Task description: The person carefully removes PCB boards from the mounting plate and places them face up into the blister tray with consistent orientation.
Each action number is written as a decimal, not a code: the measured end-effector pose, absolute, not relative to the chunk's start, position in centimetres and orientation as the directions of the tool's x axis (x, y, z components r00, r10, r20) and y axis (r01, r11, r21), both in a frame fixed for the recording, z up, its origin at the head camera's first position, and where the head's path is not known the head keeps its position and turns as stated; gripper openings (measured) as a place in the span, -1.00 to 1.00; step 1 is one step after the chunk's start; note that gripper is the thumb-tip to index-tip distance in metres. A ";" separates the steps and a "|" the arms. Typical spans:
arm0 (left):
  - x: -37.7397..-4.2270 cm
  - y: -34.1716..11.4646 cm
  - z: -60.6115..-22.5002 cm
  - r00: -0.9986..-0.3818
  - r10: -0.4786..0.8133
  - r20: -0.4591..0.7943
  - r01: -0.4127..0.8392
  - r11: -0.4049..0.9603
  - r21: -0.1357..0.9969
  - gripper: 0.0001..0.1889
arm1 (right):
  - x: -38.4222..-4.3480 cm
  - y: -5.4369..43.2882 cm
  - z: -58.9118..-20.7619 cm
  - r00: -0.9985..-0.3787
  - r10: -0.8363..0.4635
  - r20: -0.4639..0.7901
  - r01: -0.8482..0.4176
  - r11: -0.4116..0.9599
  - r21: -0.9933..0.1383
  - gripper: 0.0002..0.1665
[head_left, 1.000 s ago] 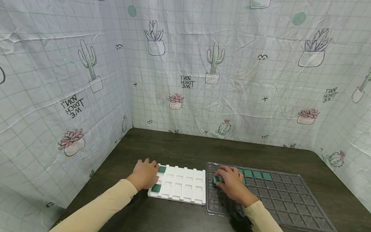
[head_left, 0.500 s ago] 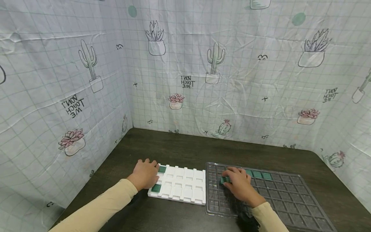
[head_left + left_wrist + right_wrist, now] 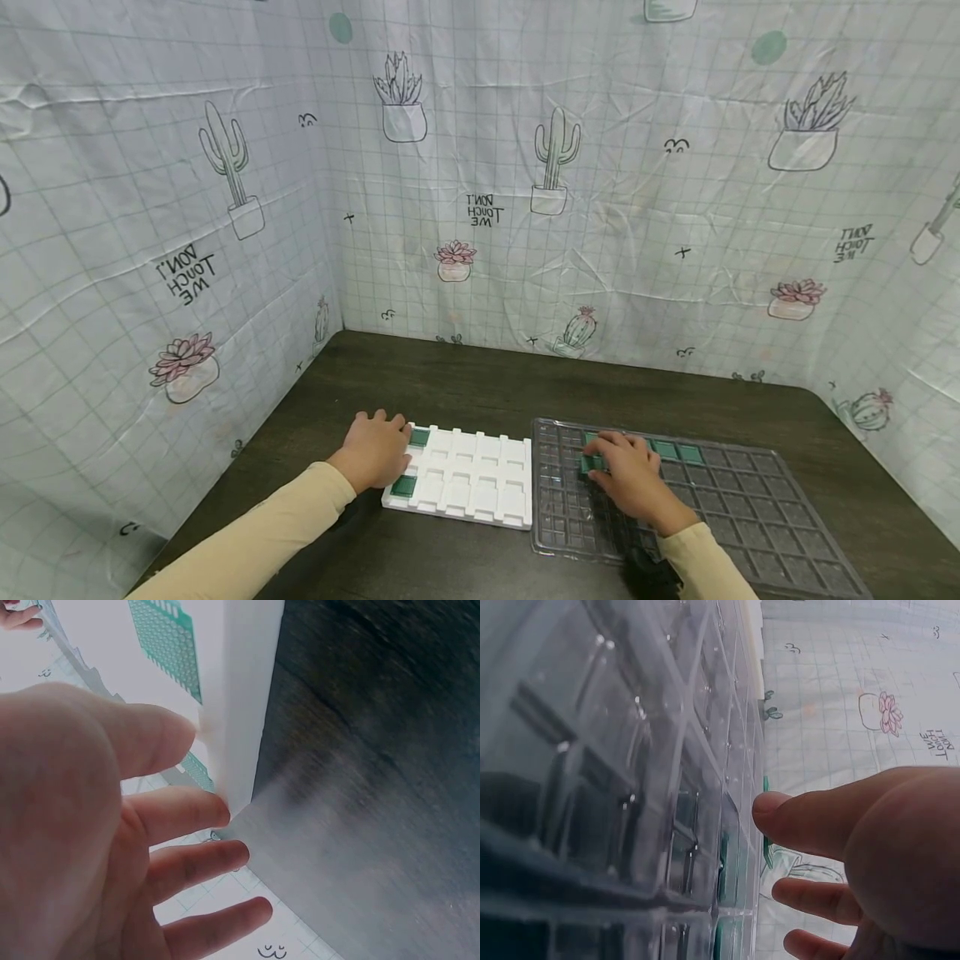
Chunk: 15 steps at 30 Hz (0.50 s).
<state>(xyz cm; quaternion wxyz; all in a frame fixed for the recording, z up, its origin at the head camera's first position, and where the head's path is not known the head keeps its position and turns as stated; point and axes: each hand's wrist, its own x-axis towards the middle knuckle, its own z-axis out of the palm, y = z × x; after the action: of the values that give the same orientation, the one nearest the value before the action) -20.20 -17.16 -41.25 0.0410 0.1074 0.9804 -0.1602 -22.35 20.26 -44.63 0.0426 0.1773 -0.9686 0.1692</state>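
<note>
My left hand (image 3: 375, 452) rests at the left end of a white slotted tray (image 3: 487, 517), thumb and index finger touching its edge, the other fingers extended. Two small green circuit boards sit in that tray, one in the far left slot (image 3: 420, 437) and one in the near left slot (image 3: 404, 486). Over the clear plastic tray (image 3: 720, 500), my right hand (image 3: 633, 479) pinches another green circuit board (image 3: 590, 465) between thumb and fingers. From the right wrist it shows edge-on as a thin green board (image 3: 768, 855) by the thumb, above the compartments.
Several green boards (image 3: 665, 451) lie in the far row of the clear tray, some partly covered by my right hand. The trays sit side by side on a dark wooden table (image 3: 450, 379). A printed cloth (image 3: 637, 208) hangs behind and to both sides.
My right hand has shifted rightward over the clear tray with the pinched circuit board, uncovering a green board in the far row. My left hand and the white tray stay where they were.
</note>
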 end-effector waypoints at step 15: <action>-20.1 -17.1 -41.2 -0.973 0.199 -0.119 0.226 0.929 -0.293 -0.43 | -22.3 21.0 -44.1 -0.941 -0.313 0.130 -0.338 0.889 -0.309 -0.68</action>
<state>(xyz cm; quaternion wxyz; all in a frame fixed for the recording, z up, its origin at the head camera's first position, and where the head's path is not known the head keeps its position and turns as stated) -20.10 -17.14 -41.22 0.0435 0.1084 0.9811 -0.1542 -22.33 21.03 -44.08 0.0382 0.1677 -0.9710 0.1658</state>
